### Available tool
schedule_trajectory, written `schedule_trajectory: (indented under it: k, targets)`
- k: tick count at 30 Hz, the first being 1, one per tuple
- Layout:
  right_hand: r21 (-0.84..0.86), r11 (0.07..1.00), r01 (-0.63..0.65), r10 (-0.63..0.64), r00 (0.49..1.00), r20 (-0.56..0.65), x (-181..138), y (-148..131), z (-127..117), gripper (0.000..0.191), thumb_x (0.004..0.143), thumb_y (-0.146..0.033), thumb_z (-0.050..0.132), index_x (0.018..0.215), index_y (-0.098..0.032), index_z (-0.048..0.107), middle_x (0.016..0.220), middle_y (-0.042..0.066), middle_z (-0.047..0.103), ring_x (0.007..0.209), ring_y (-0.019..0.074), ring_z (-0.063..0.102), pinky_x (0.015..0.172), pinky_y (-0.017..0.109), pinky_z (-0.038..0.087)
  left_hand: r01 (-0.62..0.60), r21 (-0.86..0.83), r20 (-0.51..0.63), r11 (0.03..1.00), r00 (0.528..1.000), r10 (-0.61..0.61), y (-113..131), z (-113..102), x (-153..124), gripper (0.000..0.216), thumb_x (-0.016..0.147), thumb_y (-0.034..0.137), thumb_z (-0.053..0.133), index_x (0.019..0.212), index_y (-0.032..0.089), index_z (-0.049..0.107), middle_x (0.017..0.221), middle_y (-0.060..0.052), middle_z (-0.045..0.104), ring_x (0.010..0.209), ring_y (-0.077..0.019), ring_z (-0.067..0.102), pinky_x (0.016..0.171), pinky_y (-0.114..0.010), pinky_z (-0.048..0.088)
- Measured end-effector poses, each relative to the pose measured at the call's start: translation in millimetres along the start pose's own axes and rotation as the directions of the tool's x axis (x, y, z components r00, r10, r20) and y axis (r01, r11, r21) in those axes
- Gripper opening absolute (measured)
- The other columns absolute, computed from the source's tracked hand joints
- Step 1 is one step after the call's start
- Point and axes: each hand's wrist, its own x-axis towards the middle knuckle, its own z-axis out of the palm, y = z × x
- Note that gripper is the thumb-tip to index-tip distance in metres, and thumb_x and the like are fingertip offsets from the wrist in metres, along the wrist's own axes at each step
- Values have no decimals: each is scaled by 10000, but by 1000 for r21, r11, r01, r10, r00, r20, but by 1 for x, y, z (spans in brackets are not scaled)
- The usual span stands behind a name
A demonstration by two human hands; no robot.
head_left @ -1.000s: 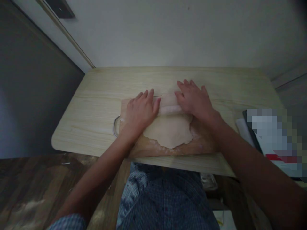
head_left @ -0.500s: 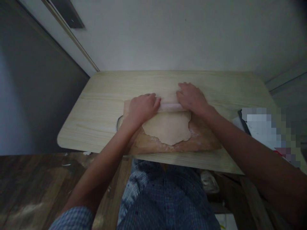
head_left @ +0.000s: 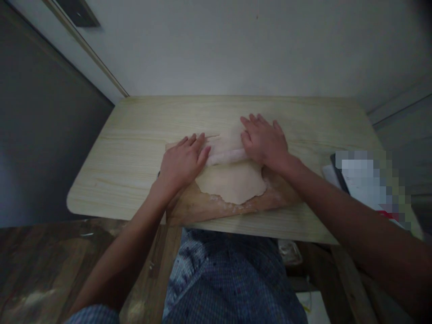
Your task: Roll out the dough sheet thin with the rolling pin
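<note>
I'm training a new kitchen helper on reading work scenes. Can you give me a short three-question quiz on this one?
1. True or false: both hands rest flat on the rolling pin, one at each end.
2. What does the dough sheet lie on? A) the bare table B) the wooden board C) a metal tray
3. Fill in: loose white ____ shows along the dough's near edge.

Key
1. True: the left hand and the right hand press on it with open palms.
2. B: the wooden board, which sits on the table.
3. Flour.
</note>
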Motion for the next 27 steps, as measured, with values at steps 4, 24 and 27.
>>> schedule_trajectory:
  k: [4, 24, 27]
  targets:
    - [15, 1000, -24, 23, 994, 111, 38, 0, 3, 538, 857, -337, 360, 1352, -126, 371, 1438, 156, 314, 1332, 306, 243, 1031, 583, 197, -8, -90, 63, 996, 998, 13, -7, 0, 8, 518, 934, 416, 190, 1325, 145, 394, 1324, -98, 495, 1202, -201, 470, 972, -320, 371]
    - [-38, 999, 27, -22, 991, 131, 3, -2, -4, 511, 911, -316, 248, 1396, -163, 297, 1451, 121, 303, 1336, 287, 235, 1046, 552, 188, 58, 41, -163, 997, 985, -51, 18, 4, -23, 490, 940, 391, 194, 1287, 164, 456, 1276, -87, 544, 1153, -229, 511, 950, -354, 389]
    - [-1, 999, 35, -34, 974, 226, 37, -3, -1, 567, 901, -380, 293, 1419, -156, 237, 1477, 139, 230, 1355, 304, 170, 1047, 583, 149, 67, 53, -135, 996, 989, -59, 17, 1, -15, 489, 943, 397, 187, 1270, 175, 475, 1208, -78, 597, 1061, -229, 574, 887, -345, 430]
